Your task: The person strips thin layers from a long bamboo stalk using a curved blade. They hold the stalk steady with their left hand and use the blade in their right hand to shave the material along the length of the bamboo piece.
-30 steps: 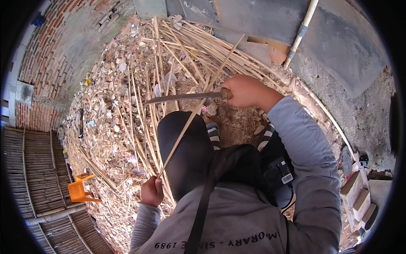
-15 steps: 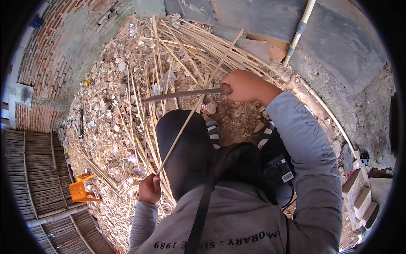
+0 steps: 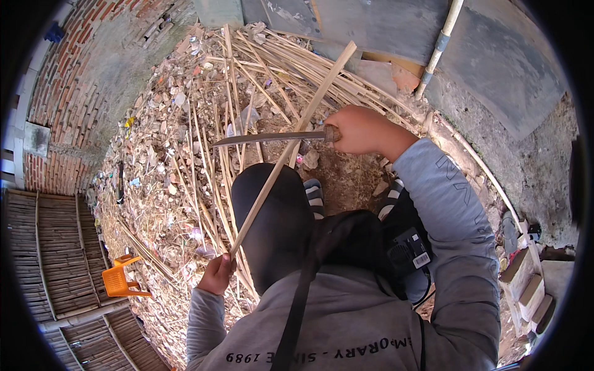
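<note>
A long, pale bamboo strip (image 3: 267, 185) slants from lower left to upper right across my covered left leg, its flat face showing. My left hand (image 3: 217, 274) is closed round its lower end. In my right hand (image 3: 362, 131) is the short handle of a machete (image 3: 266, 138), whose dark blade points left and crosses the strip at about its middle. Whether the edge touches the strip or only lies over it I cannot tell. The strip's far end rises past my right hand toward the grey panels.
More bamboo strips (image 3: 297, 62) lie piled at the far side, with others along the littered ground (image 3: 154, 185) to the left. An orange plastic chair (image 3: 120, 278) stands at the left, near a slatted bamboo panel (image 3: 62, 247). Beyond are a brick wall (image 3: 68, 99) and a pole (image 3: 440, 46).
The bamboo strip has turned about its length, so its broad face shows where its narrow edge did. Both hands have shifted only slightly, and the machete still crosses the strip.
</note>
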Demonstrator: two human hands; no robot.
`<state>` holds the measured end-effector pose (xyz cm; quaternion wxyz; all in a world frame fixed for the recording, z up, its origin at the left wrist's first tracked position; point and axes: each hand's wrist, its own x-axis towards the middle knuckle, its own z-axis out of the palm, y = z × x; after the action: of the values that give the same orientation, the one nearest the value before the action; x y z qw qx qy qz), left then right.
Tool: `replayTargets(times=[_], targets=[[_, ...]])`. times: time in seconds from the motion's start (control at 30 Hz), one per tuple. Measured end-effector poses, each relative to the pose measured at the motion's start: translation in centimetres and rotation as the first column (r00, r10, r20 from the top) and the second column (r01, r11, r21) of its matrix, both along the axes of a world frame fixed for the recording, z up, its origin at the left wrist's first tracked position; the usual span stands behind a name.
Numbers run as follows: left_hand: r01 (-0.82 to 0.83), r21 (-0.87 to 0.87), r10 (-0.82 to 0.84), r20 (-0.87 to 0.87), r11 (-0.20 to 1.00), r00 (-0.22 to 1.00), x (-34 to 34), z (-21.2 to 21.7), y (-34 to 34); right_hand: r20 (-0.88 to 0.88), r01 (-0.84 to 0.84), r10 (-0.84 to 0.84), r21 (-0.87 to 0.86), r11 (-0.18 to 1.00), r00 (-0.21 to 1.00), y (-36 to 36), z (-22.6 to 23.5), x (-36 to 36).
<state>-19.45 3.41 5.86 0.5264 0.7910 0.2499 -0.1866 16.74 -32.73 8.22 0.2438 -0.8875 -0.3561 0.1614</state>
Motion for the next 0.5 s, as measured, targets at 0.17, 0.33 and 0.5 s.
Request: replayTargets(times=[0.17,0.33,0.5], targets=[[0.061,0.234,-0.126,0.276,0.97,0.953,1.8,0.6,-2.0,0.028,0.005,-0.004,-0.027,1.0,1.0,0.3,0.2,0.1],[0.088,0.45,-0.226,0.262,0.889,0.938,1.8,0.1,-3.7,0.073,-0.017,0.022,-0.069,0.997,0.997,0.5,0.0,-0.3],[0.046,0.557,-0.231,0.268,0.829,0.935,2.0,-1.1,-5.2,0.102,-0.107,0.117,-0.104,0.989,0.988,1.2,0.8,-1.8]])
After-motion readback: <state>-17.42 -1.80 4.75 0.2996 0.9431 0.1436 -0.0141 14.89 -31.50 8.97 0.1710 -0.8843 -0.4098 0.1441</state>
